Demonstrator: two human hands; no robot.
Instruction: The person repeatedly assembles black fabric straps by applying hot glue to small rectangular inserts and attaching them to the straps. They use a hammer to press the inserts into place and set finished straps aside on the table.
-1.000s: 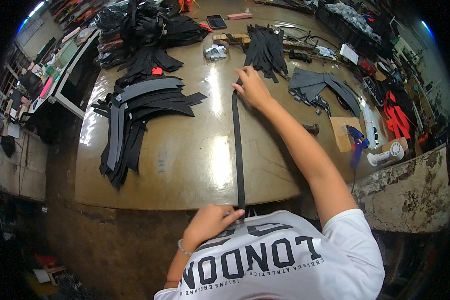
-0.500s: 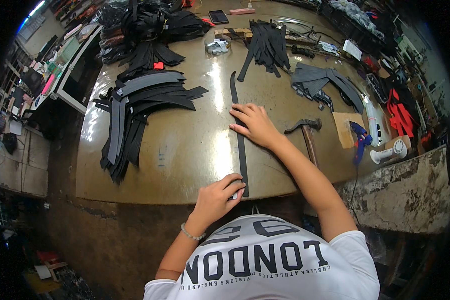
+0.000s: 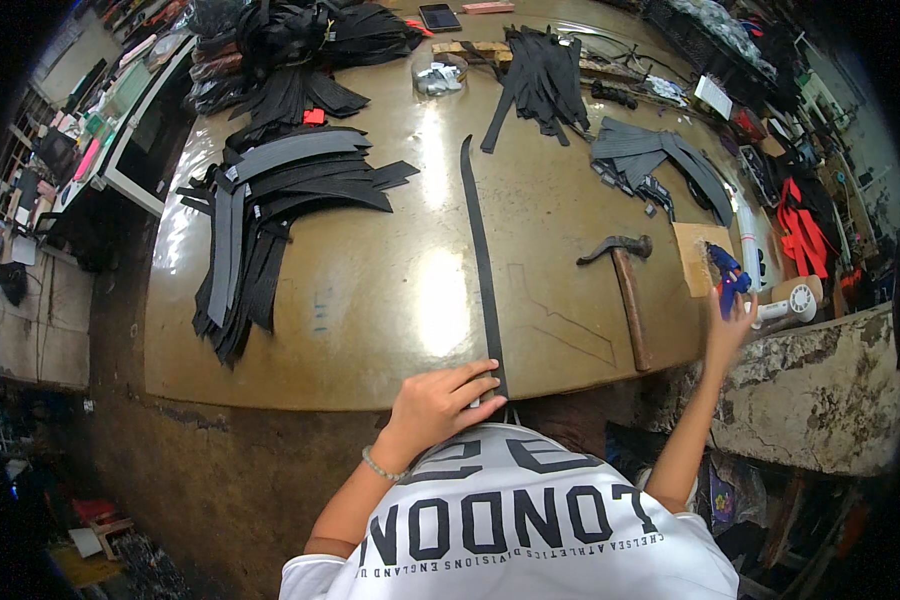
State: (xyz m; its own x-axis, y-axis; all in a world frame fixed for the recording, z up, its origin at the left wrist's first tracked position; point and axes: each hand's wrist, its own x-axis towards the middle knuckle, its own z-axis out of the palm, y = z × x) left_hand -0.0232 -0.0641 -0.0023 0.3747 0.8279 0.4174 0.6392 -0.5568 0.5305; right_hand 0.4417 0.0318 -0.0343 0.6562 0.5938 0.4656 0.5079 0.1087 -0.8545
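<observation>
A long narrow black strap (image 3: 482,255) lies lengthwise on the table, its far tip bending slightly left. My left hand (image 3: 442,400) is closed on the strap's near end at the front edge, with a small pale piece partly hidden under the fingers. Over at the right, my right hand (image 3: 730,325) has its fingers around the handle of a blue glue gun (image 3: 728,268); motion blurs them slightly. The gun rests on a brown cardboard piece (image 3: 692,262). Between the two hands lies a hammer (image 3: 626,300) with a wooden handle.
Black and grey straps (image 3: 255,235) are piled at the left, with more black straps (image 3: 540,85) at the back. Grey straps (image 3: 660,160) lie at the right, near a white spool (image 3: 785,305). A clear container (image 3: 438,78) and a phone (image 3: 438,17) stand far back.
My right hand has left the middle of the strap and moved right to the glue gun. My left hand stays at the strap's near end.
</observation>
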